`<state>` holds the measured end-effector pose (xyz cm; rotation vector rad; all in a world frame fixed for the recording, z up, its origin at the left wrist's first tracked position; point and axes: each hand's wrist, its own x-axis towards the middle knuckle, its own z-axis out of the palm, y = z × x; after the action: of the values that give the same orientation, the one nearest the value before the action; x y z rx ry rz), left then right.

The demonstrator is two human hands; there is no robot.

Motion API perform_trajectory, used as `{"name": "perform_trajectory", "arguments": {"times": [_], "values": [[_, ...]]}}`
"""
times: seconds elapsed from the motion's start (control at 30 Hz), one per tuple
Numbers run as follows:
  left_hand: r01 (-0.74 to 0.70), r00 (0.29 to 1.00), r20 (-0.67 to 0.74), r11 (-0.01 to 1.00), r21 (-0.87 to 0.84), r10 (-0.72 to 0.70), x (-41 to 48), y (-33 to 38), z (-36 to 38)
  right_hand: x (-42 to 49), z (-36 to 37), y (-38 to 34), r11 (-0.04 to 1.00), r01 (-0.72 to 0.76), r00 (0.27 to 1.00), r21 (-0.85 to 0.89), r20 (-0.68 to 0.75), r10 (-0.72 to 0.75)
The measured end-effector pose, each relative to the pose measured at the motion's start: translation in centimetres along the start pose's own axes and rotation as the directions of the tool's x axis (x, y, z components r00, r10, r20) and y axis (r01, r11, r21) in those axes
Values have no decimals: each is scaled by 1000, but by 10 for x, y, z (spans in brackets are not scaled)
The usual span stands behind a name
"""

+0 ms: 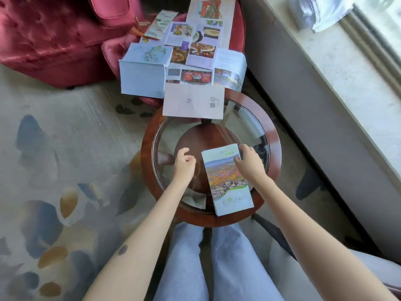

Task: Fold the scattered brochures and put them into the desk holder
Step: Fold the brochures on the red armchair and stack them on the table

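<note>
A folded brochure [226,181] with a landscape photo lies lengthwise on the round glass-topped table [275,148], its near end over the wooden rim. My right hand [249,160] rests on its far right corner, fingers pinching the edge. My left hand [184,164] hovers just left of the brochure with fingers loosely curled and nothing in it. Several unfolded brochures [195,46] lie spread on a red stool beyond the table. A pale sheet [193,103] overlaps the table's far rim. A white box-like holder [142,77] stands at the stool's left.
A red tufted sofa [47,35] fills the far left. A patterned carpet [54,170] covers the floor on the left. A stone window ledge [336,72] runs along the right. My legs in light jeans [217,268] are under the near table edge.
</note>
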<state>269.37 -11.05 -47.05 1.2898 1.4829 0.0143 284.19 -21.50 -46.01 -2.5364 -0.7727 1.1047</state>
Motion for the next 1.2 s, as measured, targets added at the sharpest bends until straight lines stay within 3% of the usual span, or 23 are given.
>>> {"name": "perform_trajectory", "arguments": {"times": [0.3, 0.53, 0.7, 0.97, 1.2], "values": [[-162, 981, 125, 983, 87, 151, -11, 27, -114, -50, -13, -98, 997, 73, 991, 29, -111, -69], [-366, 929, 123, 916, 164, 349, 20, 46, -272, -79, 35, -212, 996, 76, 965, 42, -255, -63], [-429, 903, 115, 881, 199, 414, 31, 57, -356, -94, 59, -271, 995, 99, 963, -27, -250, -102], [-496, 868, 146, 840, 220, 474, 65, 75, -393, -68, 60, -321, 997, 48, 949, -60, -309, -65], [-472, 876, 238, 847, 244, 419, 123, 86, -385, -10, 76, -329, 993, -105, 960, -50, -267, 88]]}}
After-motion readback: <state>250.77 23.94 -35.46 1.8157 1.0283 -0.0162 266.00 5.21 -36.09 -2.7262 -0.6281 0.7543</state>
